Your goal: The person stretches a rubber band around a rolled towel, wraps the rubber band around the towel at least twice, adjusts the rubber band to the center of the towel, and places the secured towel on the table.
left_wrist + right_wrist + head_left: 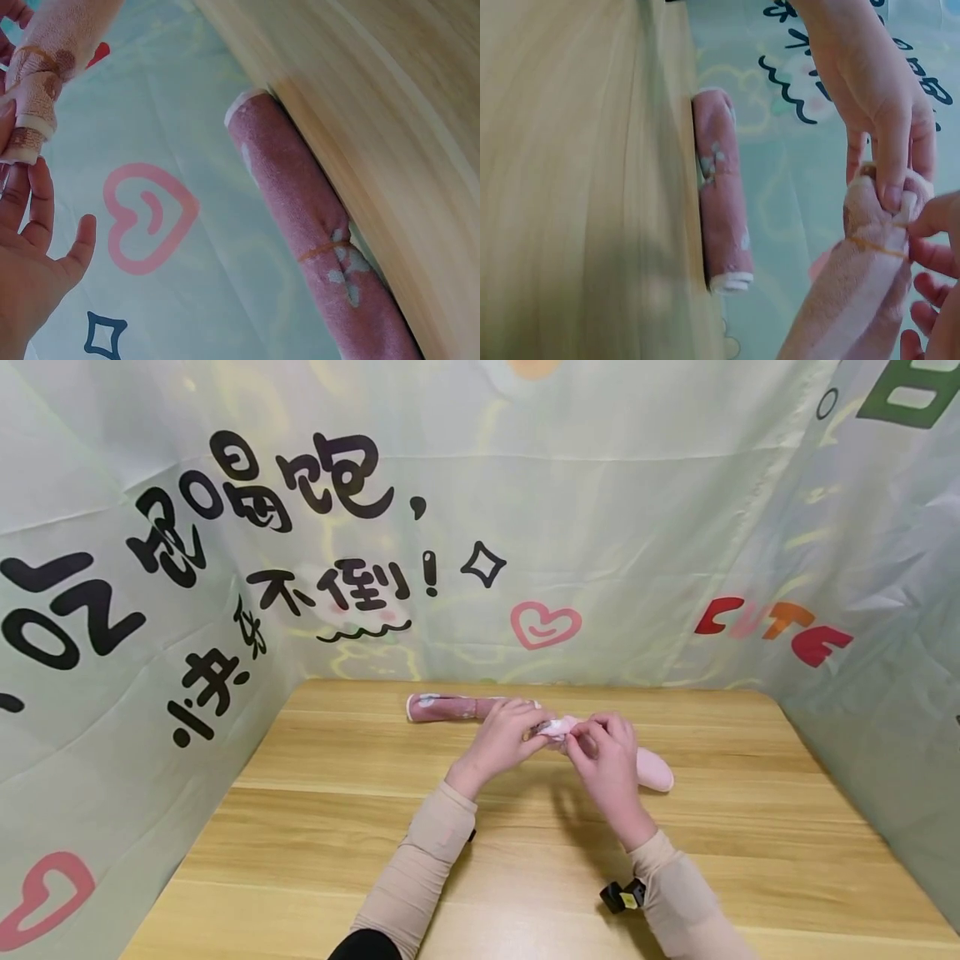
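Observation:
A light pink rolled towel is held above the table, slanting down to the right. Around it near one end runs a thin orange-brown rubber band. My left hand grips that end, its thumb pressing on the rolled layers in the right wrist view. At the band, my right hand pinches with thumb and forefinger, its other fingers loosely bent beside the roll. Behind the hands lies a darker pink rolled towel, also banded around its middle, with pale patches and a white edge.
The wooden table ends at the back against a pale green cloth wall printed with lettering and hearts. Similar cloth stands at both sides. A small black device sits at the right wrist.

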Demonstrator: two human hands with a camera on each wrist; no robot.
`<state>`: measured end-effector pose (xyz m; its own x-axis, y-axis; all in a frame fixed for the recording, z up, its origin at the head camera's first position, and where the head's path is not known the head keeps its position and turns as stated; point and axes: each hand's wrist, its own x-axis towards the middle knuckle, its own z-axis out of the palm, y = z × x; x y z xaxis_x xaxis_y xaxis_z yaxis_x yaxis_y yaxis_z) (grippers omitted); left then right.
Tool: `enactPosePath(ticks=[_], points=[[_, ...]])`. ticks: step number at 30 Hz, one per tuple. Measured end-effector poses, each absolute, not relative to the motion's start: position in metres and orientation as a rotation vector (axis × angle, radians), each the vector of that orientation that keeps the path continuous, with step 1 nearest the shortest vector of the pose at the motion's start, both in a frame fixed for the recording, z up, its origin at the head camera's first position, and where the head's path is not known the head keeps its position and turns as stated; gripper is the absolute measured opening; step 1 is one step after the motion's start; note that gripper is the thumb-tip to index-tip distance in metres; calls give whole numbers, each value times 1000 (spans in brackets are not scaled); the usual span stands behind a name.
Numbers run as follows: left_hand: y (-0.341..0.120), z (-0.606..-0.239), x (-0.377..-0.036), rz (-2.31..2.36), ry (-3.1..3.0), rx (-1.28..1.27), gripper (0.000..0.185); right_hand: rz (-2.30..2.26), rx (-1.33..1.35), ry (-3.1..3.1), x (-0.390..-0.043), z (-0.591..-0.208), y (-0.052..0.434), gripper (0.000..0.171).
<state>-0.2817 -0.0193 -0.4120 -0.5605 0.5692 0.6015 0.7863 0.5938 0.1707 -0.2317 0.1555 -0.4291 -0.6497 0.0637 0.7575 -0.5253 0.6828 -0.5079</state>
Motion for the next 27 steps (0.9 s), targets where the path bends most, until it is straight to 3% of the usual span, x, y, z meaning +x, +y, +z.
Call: enactPosePath(ticks=[11, 18, 27], points=[[-13, -413, -277, -637, -2329, -1100, 23, 1505, 20, -2216, -228, -424, 154, 8], [-15, -414, -278, -578, -2326, -1011, 22, 1535, 25, -2274, -231, -420, 157, 11], [-14, -414, -279, -542, -2344, -972, 24, 2144, 4, -2161, -236, -414, 170, 9]])
